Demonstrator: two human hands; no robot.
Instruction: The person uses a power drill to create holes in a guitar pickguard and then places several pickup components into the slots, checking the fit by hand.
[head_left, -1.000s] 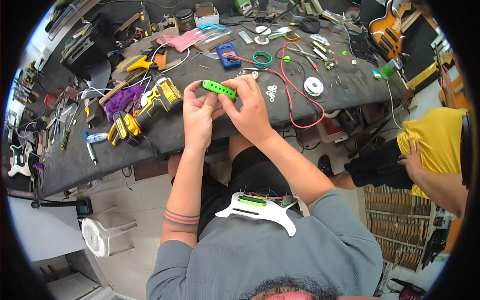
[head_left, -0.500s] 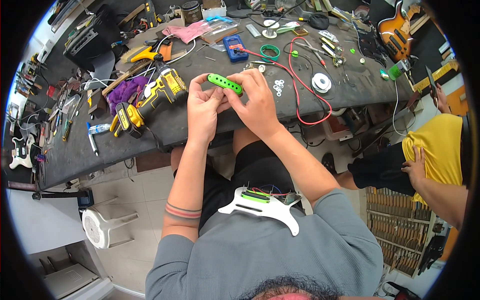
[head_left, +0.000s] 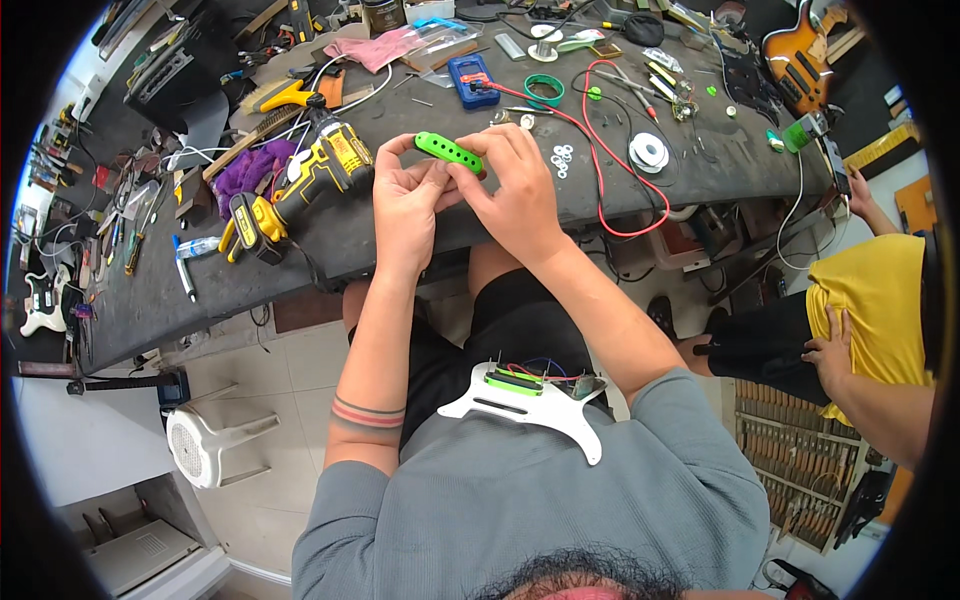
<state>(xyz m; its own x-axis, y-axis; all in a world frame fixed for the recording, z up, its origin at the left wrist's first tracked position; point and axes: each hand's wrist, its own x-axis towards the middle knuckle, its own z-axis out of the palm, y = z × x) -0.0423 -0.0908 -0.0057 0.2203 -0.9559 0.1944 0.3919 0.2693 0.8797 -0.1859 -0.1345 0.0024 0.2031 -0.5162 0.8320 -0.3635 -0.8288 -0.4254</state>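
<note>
Cluttered dark workbench (head_left: 420,240) stretches across the top of the view, seriously packed with stuff, and the person sits right up against its front edge over a tiled floor. Both hands are raised just above the bench edge, pinching a bright green pickup cover (head_left: 448,152) between them: it's a long rounded plastic piece with a row of small holes, tilted so its right end sits lower. The left hand (head_left: 405,205) has thumb and fingertips closed on the cover's left end, and the right hand (head_left: 512,190) grips the right end with its fingers curled over the top, so both are clamped on the same part. Just left of the hands a yellow and black cordless drill (head_left: 305,185) lies on its side on the bench, next to a purple cloth (head_left: 245,170). Behind the hands there's a blue multimeter (head_left: 473,80) with a red wire (head_left: 600,150) looping off across the bench, plus a small spool of solder (head_left: 648,152). On the person's lap rests a white pickguard (head_left: 530,410) with a green pickup and some coloured wires mounted on it. Off to the right, another person in a yellow shirt (head_left: 880,290) sits near the bench, one hand resting at their hip.
</note>
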